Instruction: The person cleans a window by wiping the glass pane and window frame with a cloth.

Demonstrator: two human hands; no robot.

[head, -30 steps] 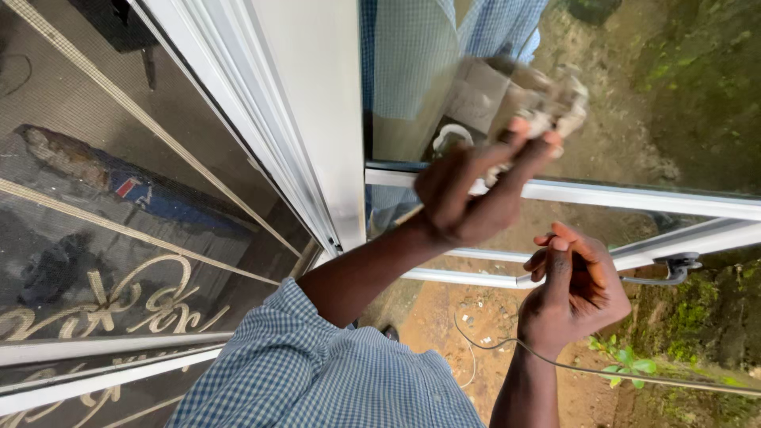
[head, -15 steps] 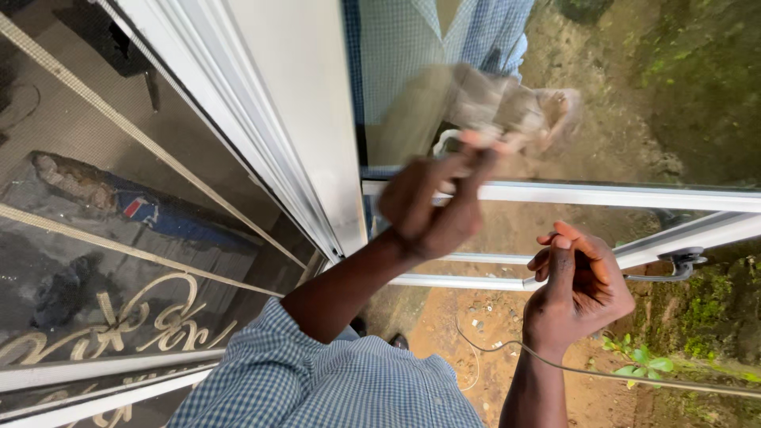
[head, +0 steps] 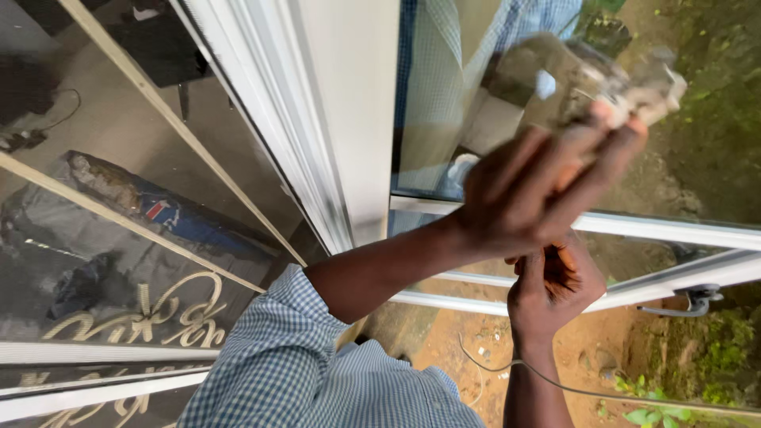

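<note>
Off to the left, behind a dark mesh screen (head: 119, 158) crossed by pale slanting bars, lies a dim room with a blue and red object on its floor; gold scrollwork (head: 151, 313) runs along the lower part of that screen; just right of it stands a white window frame (head: 341, 119), its upright post rising to the top edge. Below the post, a blue checked sleeve (head: 317, 364) covers the upper part of the left arm, which is bare from the elbow and reaches up and to the right across the frame. Beyond the post, a glass pane (head: 452, 95) mirrors the same checked shirt; the left hand (head: 539, 190) is raised against this glass, its fingers curled together and clamped on a crumpled grey rag (head: 610, 75), which is blurred and pressed to the pane near the top right. Under that hand runs a white horizontal rail (head: 682, 231); lower still, the right hand (head: 551, 281) sits near the lower rail, fingers bent inward and close together, though whether they grip anything I cannot tell. A thin wire (head: 602, 392) crosses just below the right wrist; farther right, a dark metal window handle (head: 696, 299) hangs from the lower rail, above brown soil and green weeds (head: 697, 372).
</note>
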